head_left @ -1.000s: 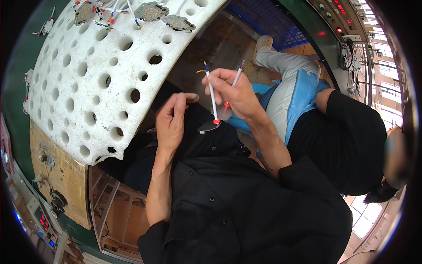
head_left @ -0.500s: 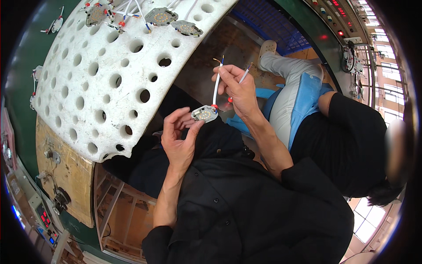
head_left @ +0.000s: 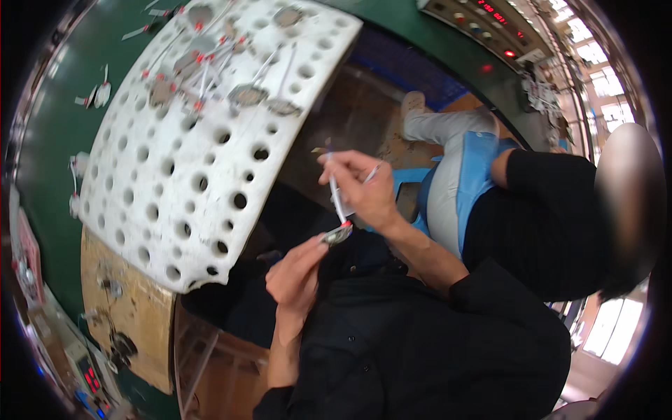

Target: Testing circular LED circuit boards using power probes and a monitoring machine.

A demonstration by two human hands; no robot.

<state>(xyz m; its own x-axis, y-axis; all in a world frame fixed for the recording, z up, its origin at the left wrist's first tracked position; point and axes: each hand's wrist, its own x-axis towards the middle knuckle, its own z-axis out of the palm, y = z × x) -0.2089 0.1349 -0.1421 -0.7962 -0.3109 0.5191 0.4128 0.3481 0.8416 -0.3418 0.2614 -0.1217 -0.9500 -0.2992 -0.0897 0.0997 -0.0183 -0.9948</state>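
My left hand (head_left: 295, 280) pinches the edge of a small round circuit board (head_left: 336, 235), which is tilted nearly edge-on. A white cable (head_left: 337, 203) rises from the red spot on the board's rim, its bare wire ends blurred at the top. Round that cable the fingers of my right hand (head_left: 369, 192) are closed. A second white cable (head_left: 373, 172) sticks out between the same fingers; whatever lies at its other end is mostly hidden by the palm. Both hands are over my lap, to the right of the white foam board (head_left: 150, 178) full of holes.
Several similar circuit boards with white cables (head_left: 248, 94) lie on the foam's far part. Beside it is a wooden board (head_left: 133, 315) with metal fittings. At right a co-worker (head_left: 539, 217) sits on a blue stool. A device with red digits (head_left: 483, 28) stands far right.
My view has shifted, so the foam board sits lower in the picture. The circuit board has turned from face-up to nearly edge-on, and my hands are closer together.
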